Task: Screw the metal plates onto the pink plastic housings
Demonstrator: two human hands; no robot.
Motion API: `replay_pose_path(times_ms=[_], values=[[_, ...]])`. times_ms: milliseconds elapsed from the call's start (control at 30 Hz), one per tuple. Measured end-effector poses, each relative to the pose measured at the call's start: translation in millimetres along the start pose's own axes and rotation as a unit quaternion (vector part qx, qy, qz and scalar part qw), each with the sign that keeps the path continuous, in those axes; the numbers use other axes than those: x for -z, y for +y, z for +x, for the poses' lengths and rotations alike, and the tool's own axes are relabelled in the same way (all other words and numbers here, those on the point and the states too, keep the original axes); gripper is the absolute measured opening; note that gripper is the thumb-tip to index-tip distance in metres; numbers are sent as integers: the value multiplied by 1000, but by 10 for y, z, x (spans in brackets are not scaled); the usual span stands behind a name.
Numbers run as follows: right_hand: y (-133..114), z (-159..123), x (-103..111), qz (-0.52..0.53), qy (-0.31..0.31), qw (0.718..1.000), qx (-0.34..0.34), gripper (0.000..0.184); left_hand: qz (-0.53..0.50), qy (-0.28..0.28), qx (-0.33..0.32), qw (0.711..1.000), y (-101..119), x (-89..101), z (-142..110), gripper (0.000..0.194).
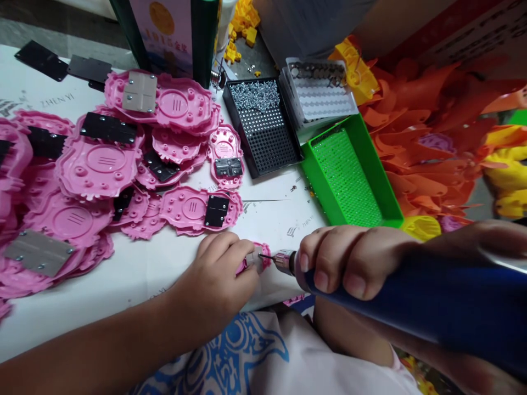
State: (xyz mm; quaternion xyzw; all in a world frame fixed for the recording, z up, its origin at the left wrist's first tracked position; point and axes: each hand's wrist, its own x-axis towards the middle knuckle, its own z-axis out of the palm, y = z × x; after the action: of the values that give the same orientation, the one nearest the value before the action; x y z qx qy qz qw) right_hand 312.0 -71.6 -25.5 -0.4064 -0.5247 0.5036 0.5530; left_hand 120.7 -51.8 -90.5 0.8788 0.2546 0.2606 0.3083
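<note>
My left hand [216, 274] is closed over a pink plastic part [263, 257] with a grey metal plate on it, pressing it against the white table [144, 269] near its front edge. My right hand [349, 258] is wrapped round a blue electric screwdriver [411, 307]. Its thin bit [267, 256] points left and touches the metal plate on the pink part. Most of that part is hidden under my left fingers.
A heap of pink plastic parts [94, 164] with black and silver plates covers the table's left. Behind my hands stand a black screw tray [263, 126], a white tray [319, 90] and a green tray [349, 175]. Orange and yellow plastic pieces [432, 126] are piled at right.
</note>
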Motion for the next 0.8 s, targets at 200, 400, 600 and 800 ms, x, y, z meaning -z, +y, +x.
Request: replay_pose_path(times_ms=[200,400,600,800], values=[[85,19,54,7,3,998,68,36,2,7,-1,1000,-7,-20,14,19],[-33,72,156,-30,-99,995,4,45,21,9,-1,1000,3,-29,13,22],[-225,166,138,-83,-187,976,-75,30,49,3,17,999,27,-25,16,25],[-54,179,261,-33,-212,974,-71,32,51,5,-5,999,5,-18,14,23]])
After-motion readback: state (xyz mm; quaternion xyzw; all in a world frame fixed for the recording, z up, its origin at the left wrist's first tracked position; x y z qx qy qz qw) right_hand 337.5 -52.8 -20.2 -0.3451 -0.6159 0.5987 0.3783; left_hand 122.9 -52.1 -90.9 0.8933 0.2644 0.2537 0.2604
